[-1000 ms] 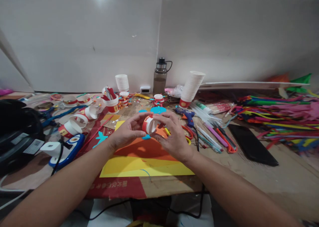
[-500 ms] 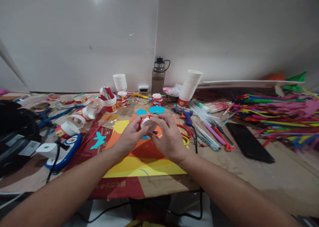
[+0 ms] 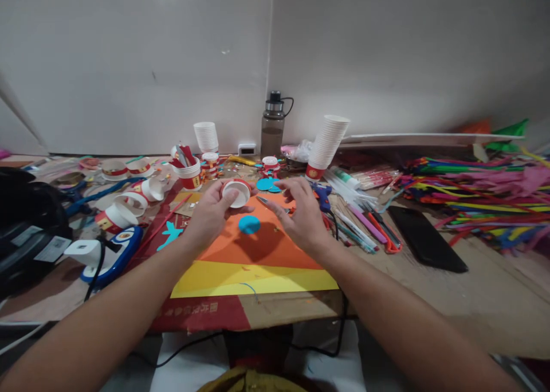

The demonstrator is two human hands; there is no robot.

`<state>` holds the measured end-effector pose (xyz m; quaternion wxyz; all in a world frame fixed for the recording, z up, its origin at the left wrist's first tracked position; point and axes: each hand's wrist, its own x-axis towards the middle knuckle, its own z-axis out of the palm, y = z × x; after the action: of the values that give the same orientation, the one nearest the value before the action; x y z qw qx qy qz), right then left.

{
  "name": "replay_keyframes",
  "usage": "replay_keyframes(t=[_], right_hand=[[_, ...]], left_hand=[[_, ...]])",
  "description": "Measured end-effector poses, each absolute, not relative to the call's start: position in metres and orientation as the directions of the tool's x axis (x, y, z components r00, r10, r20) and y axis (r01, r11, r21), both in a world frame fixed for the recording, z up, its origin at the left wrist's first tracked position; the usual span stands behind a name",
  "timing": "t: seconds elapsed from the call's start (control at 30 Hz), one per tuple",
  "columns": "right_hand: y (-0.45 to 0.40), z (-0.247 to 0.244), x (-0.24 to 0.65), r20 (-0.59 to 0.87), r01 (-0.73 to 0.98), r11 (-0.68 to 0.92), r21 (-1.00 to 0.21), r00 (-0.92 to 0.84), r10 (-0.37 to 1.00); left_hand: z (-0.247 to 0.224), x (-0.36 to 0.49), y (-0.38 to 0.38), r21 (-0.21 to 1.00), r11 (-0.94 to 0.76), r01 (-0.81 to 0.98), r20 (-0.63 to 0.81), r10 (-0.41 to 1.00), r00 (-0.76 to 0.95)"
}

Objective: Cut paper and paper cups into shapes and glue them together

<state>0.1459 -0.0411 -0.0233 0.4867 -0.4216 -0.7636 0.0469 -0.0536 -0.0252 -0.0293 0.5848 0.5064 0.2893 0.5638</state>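
Note:
My left hand (image 3: pixel 210 208) grips the cut-down end of a paper cup (image 3: pixel 237 193), red outside and white inside, its hollow side tilted toward me. To the right, my right hand (image 3: pixel 298 214) hovers with thumb and fingers apart and nothing in them. A pointed metal blade (image 3: pixel 263 200) shows just beyond the thumb, with a bit of red behind the hand; the rest of that tool is hidden. Below the hands a blue paper circle (image 3: pixel 250 225) lies on orange paper (image 3: pixel 275 249). More blue paper circles (image 3: pixel 267 184) lie farther back.
A stack of paper cups (image 3: pixel 329 145), a water bottle (image 3: pixel 272 128) and a blue glue gun (image 3: pixel 322 196) stand or lie behind. Pens (image 3: pixel 365 226), a black phone (image 3: pixel 425 237) and colourful pipe cleaners (image 3: pixel 476 191) spread rightward. Cut cups (image 3: pixel 116 215) lie at left.
My hands have come apart. The left has drawn the cup end slightly left and turned its hollow side toward me; the right has let go of it. The blue circle below is now uncovered.

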Motion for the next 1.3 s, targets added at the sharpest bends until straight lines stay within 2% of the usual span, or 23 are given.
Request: replay_keyframes(t=[0.33, 0.43, 0.5, 0.6, 0.67, 0.73, 0.8, 0.87, 0.9, 1.0, 1.07, 1.17, 1.3], right_hand=[[-0.022, -0.008, 0.175, 0.761, 0.626, 0.587, -0.513, 0.015, 0.649], [-0.012, -0.001, 0.194, 0.769, 0.537, 0.596, -0.597, 0.171, 0.616], [-0.003, 0.003, 0.214, 0.735, 0.438, 0.592, -0.676, 0.341, 0.586], [0.004, 0.006, 0.240, 0.562, 0.224, 0.558, -0.799, 0.606, 0.563], [0.000, 0.006, 0.245, 0.567, 0.241, 0.552, -0.798, 0.611, 0.552], [-0.011, 0.005, 0.238, 0.654, 0.374, 0.537, -0.756, 0.421, 0.628], [-0.024, 0.002, 0.222, 0.641, 0.538, 0.488, -0.687, 0.133, 0.756], [-0.037, -0.002, 0.204, 0.472, 0.752, 0.383, -0.537, -0.109, 0.875], [-0.043, -0.005, 0.196, 0.374, 0.846, 0.337, -0.413, -0.180, 0.910], [-0.052, -0.018, 0.178, 0.117, 0.977, 0.210, -0.033, -0.205, 0.972], [-0.054, -0.028, 0.172, 0.022, 0.981, 0.172, 0.086, -0.175, 0.984], [-0.053, -0.037, 0.168, 0.010, 0.977, 0.175, 0.122, -0.177, 0.984], [-0.050, -0.029, 0.173, 0.014, 0.986, 0.167, -0.004, -0.167, 0.986]], left_hand=[[-0.029, -0.072, -0.002, 0.899, -0.194, -0.393, 0.252, 0.962, 0.102], [-0.033, -0.073, 0.001, 0.909, -0.168, -0.383, 0.215, 0.973, 0.085], [-0.037, -0.071, 0.000, 0.922, -0.138, -0.361, 0.184, 0.978, 0.096], [-0.040, -0.067, -0.002, 0.935, -0.100, -0.341, 0.153, 0.979, 0.134], [-0.041, -0.065, -0.004, 0.937, -0.094, -0.338, 0.151, 0.978, 0.145], [-0.040, -0.064, -0.005, 0.938, -0.097, -0.332, 0.151, 0.978, 0.142], [-0.041, -0.064, -0.006, 0.943, -0.099, -0.317, 0.150, 0.978, 0.143], [-0.044, -0.062, -0.007, 0.950, -0.096, -0.298, 0.143, 0.979, 0.142], [-0.045, -0.062, -0.007, 0.953, -0.094, -0.289, 0.137, 0.982, 0.133], [-0.050, -0.060, -0.007, 0.959, -0.096, -0.266, 0.124, 0.988, 0.094], [-0.051, -0.059, -0.007, 0.961, -0.096, -0.260, 0.121, 0.989, 0.083], [-0.050, -0.059, -0.007, 0.961, -0.092, -0.261, 0.120, 0.988, 0.094], [-0.048, -0.059, -0.009, 0.964, -0.082, -0.255, 0.117, 0.985, 0.126]])
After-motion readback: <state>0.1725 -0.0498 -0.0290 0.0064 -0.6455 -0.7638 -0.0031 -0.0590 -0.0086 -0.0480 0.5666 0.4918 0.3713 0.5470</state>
